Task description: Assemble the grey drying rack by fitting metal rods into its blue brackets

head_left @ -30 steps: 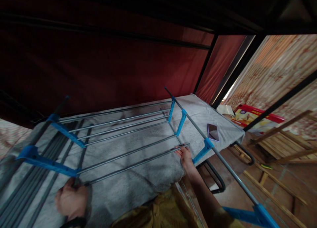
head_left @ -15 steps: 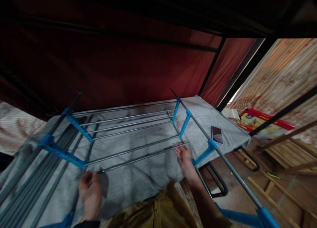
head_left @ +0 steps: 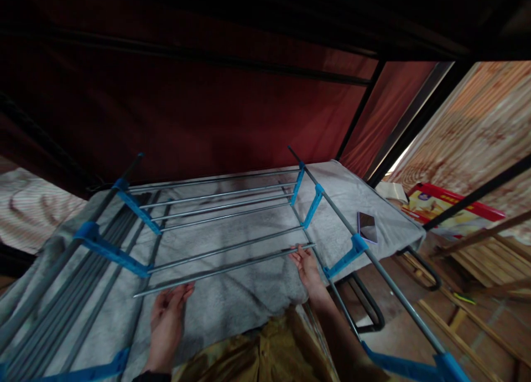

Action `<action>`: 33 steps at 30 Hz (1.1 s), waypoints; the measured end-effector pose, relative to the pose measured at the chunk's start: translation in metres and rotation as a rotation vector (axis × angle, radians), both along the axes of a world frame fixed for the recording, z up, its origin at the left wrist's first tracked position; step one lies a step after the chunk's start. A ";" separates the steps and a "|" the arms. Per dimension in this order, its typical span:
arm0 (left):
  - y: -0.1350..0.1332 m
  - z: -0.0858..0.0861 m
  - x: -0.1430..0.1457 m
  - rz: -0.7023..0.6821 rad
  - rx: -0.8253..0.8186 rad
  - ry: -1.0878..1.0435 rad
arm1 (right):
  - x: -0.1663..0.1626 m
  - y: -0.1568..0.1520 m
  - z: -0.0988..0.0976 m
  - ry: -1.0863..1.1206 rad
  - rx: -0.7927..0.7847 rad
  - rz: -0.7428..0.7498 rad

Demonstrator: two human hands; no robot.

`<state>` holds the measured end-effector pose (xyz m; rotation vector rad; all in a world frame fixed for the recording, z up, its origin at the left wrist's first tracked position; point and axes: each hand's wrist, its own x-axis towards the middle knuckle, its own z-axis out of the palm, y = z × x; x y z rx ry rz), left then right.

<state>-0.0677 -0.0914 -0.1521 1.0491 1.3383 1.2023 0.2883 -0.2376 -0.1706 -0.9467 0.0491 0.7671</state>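
A thin grey metal tube (head_left: 236, 266) lies crosswise in front of me, carried between both hands. My left hand (head_left: 169, 315) grips it from below, a short way in from its left end. Near the other end, my right hand (head_left: 306, 266) pinches it with thumb and fingers. Around the tube stands a half-built rack of grey poles with blue plastic brackets, among them a left bracket (head_left: 112, 250) and a right bracket (head_left: 346, 256). Several crossbars (head_left: 232, 248) span the frame beyond the tube, which is apart from the near right bracket.
A bundle of loose grey tubes (head_left: 78, 282) lies at the left on the grey cloth-covered surface (head_left: 257, 293). A phone (head_left: 367, 227) rests at the right. Beyond are a red and yellow box (head_left: 454, 207) and wooden slats (head_left: 477, 260). A dark red curtain (head_left: 232, 122) hangs behind.
My left hand has shifted right along the tube, so its left end now sticks out past the fingers. My right hand stays on the tube near its right end. The view has turned slightly.
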 end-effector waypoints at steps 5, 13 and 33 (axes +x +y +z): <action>0.008 0.006 0.001 0.052 -0.151 -0.187 | -0.003 -0.001 0.001 -0.047 -0.027 0.040; 0.003 0.012 0.002 0.134 -0.192 -0.294 | -0.003 -0.003 0.000 -0.056 -0.009 0.049; 0.003 -0.001 0.004 0.065 -0.082 -0.074 | 0.000 -0.003 -0.013 -0.123 -0.035 0.086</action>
